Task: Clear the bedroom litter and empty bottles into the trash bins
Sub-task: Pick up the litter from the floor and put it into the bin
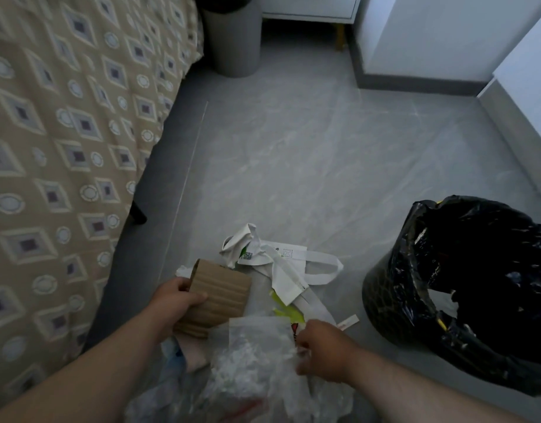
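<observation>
- A pile of litter lies on the grey floor (pixel 293 154) low in the middle of the view, between the bed (pixel 64 132) on the left and the black-lined bin (pixel 464 288) on the right.
- The left hand (pixel 174 303) holds a piece of corrugated cardboard (pixel 217 297), bent into a curve; the grip is wrapped around its left edge, thumb over the top face.
- The right hand (pixel 321 349) pinches the edge of a crumpled clear plastic bag (pixel 257 358); its grip is narrow, fingers bunched on the film.
- Beyond the cardboard lies a white cloth tote bag (pixel 281 264), crumpled, its strap looping toward the bin.
- A yellow-green scrap (pixel 287 309) shows between the tote and the plastic bag.
- A small white strip (pixel 348 321) lies on the floor just beside the bin.
- The bin stands near the right hand, its black liner folded over the rim, something pale inside.
- A second, grey bin (pixel 235 41) stands well apart at the top, next to the bed's far corner.
- The bed wears a tan cover patterned with diamonds and ovals.
- A white cabinet (pixel 309 7) sits beyond the grey bin.
</observation>
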A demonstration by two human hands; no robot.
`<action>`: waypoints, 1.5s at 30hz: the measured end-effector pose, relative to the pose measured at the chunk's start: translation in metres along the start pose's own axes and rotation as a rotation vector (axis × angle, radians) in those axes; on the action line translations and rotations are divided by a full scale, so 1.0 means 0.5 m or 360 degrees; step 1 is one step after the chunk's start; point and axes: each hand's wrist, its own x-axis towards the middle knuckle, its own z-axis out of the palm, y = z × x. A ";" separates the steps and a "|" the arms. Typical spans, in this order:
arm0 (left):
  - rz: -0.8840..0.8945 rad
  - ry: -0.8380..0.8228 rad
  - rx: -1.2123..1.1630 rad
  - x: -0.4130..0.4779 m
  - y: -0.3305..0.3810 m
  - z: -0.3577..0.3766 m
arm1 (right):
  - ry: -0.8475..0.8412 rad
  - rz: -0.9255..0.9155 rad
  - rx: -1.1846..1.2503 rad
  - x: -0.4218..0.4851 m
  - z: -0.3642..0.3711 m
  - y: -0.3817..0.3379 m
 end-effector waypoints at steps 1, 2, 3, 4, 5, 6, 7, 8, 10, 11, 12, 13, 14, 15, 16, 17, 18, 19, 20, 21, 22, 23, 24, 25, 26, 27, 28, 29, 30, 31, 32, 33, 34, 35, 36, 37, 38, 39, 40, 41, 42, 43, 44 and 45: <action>0.0001 0.0007 -0.0026 -0.008 0.007 -0.006 | -0.0008 0.0029 0.0078 -0.005 -0.013 -0.003; 0.0003 0.0009 -0.0073 -0.018 0.016 -0.011 | -0.0004 0.0067 0.0148 -0.010 -0.030 -0.005; 0.0006 0.0015 -0.0124 -0.028 0.025 -0.017 | 0.0013 0.0112 0.0203 -0.016 -0.051 -0.007; 0.0020 0.0026 -0.0156 -0.041 0.037 -0.023 | 0.0038 0.0144 0.0244 -0.024 -0.077 -0.011; 0.0039 0.0040 -0.0175 -0.055 0.050 -0.030 | 0.0062 0.0164 0.0289 -0.034 -0.104 -0.016; 0.0067 0.0049 -0.0190 -0.068 0.063 -0.037 | 0.0099 0.0163 0.0339 -0.044 -0.131 -0.019; 0.0094 0.0062 -0.0206 -0.082 0.077 -0.045 | 0.0141 0.0165 0.0380 -0.057 -0.160 -0.023; 0.0120 0.0076 -0.0219 -0.100 0.092 -0.052 | 0.0197 0.0160 0.0399 -0.074 -0.191 -0.029; 0.0183 0.0089 -0.0275 -0.137 0.124 -0.062 | 0.0347 0.0167 0.0467 -0.112 -0.250 -0.040; 0.0219 0.0094 -0.0306 -0.157 0.139 -0.066 | 0.0443 0.0183 0.0526 -0.135 -0.278 -0.047; 0.0243 0.0100 -0.0338 -0.178 0.154 -0.069 | 0.0551 0.0200 0.0593 -0.158 -0.303 -0.053; 0.0267 0.0101 -0.0369 -0.196 0.168 -0.072 | 0.0658 0.0216 0.0695 -0.182 -0.324 -0.058; 0.0282 0.0094 -0.0388 -0.217 0.184 -0.075 | 0.0750 0.0221 0.0826 -0.209 -0.344 -0.061; 0.0297 0.0085 -0.0406 -0.237 0.198 -0.077 | 0.0825 0.0216 0.0957 -0.236 -0.360 -0.062; 0.0311 0.0080 -0.0414 -0.258 0.212 -0.076 | 0.0891 0.0204 0.1072 -0.263 -0.373 -0.061; 0.0329 0.0073 -0.0422 -0.279 0.226 -0.073 | 0.0950 0.0200 0.1173 -0.291 -0.386 -0.059; 0.0359 0.0066 -0.0430 -0.305 0.242 -0.065 | 0.0998 0.0205 0.1262 -0.317 -0.397 -0.052; 0.0388 0.0044 -0.0445 -0.331 0.255 -0.054 | 0.1043 0.0215 0.1339 -0.342 -0.406 -0.041; 0.0411 0.0015 -0.0452 -0.355 0.268 -0.040 | 0.1088 0.0229 0.1412 -0.365 -0.413 -0.027; 0.0440 -0.0021 -0.0455 -0.375 0.280 -0.023 | 0.1143 0.0243 0.1496 -0.386 -0.420 -0.008; 0.0469 -0.0057 -0.0450 -0.393 0.292 -0.002 | 0.1217 0.0255 0.1583 -0.404 -0.425 0.016; 0.0510 -0.0102 -0.0445 -0.409 0.303 0.024 | 0.1302 0.0272 0.1664 -0.421 -0.430 0.042; 0.0555 -0.0138 -0.0437 -0.422 0.316 0.052 | 0.1387 0.0296 0.1736 -0.436 -0.435 0.071; 0.0590 -0.0160 -0.0432 -0.432 0.328 0.085 | 0.1475 0.0325 0.1817 -0.447 -0.439 0.100; 0.0604 -0.0186 -0.0418 -0.442 0.341 0.122 | 0.1566 0.0353 0.1910 -0.456 -0.443 0.130; 0.0609 -0.0215 -0.0410 -0.450 0.354 0.162 | 0.1645 0.0383 0.2011 -0.464 -0.445 0.160; 0.0609 -0.0241 -0.0383 -0.456 0.366 0.204 | 0.1704 0.0414 0.2113 -0.469 -0.446 0.190; 0.0604 -0.0263 -0.0348 -0.463 0.377 0.246 | 0.1739 0.0442 0.2206 -0.474 -0.445 0.215; 0.0597 -0.0283 -0.0304 -0.464 0.387 0.287 | 0.1749 0.0462 0.2278 -0.477 -0.442 0.238; 0.0591 -0.0308 -0.0258 -0.467 0.395 0.330 | 0.1751 0.0478 0.2329 -0.480 -0.438 0.260; 0.0596 -0.0325 -0.0219 -0.470 0.402 0.373 | 0.1756 0.0497 0.2372 -0.481 -0.433 0.280; 0.0602 -0.0330 -0.0179 -0.473 0.407 0.415 | 0.1769 0.0518 0.2425 -0.484 -0.429 0.296; 0.0602 -0.0316 -0.0135 -0.476 0.411 0.456 | 0.1786 0.0537 0.2486 -0.483 -0.424 0.312; 0.0590 -0.0296 -0.0070 -0.480 0.413 0.494 | 0.1801 0.0545 0.2553 -0.484 -0.419 0.325; 0.0576 -0.0279 -0.0008 -0.481 0.414 0.529 | 0.1810 0.0541 0.2613 -0.485 -0.414 0.335; 0.0566 -0.0267 0.0050 -0.478 0.413 0.560 | 0.1814 0.0527 0.2671 -0.487 -0.409 0.344; 0.0558 -0.0251 0.0097 -0.471 0.410 0.589 | 0.1819 0.0522 0.2720 -0.488 -0.405 0.354; 0.0545 -0.0234 0.0151 -0.464 0.407 0.614 | 0.1825 0.0529 0.2758 -0.491 -0.402 0.362; 0.0530 -0.0201 0.0207 -0.452 0.400 0.636 | 0.1832 0.0541 0.2780 -0.494 -0.399 0.370; 0.0519 -0.0178 0.0268 -0.442 0.393 0.655 | 0.1847 0.0556 0.2795 -0.496 -0.395 0.377; 0.0510 -0.0176 0.0313 -0.434 0.385 0.671 | 0.1861 0.0568 0.2803 -0.499 -0.392 0.384; 0.0497 -0.0185 0.0347 -0.425 0.377 0.685 | 0.1870 0.0577 0.2812 -0.501 -0.389 0.388; 0.0481 -0.0189 0.0383 -0.418 0.369 0.696 | 0.1874 0.0587 0.2815 -0.502 -0.386 0.391; 0.0473 -0.0205 0.0435 -0.413 0.363 0.704 | 0.1873 0.0594 0.2813 -0.503 -0.384 0.392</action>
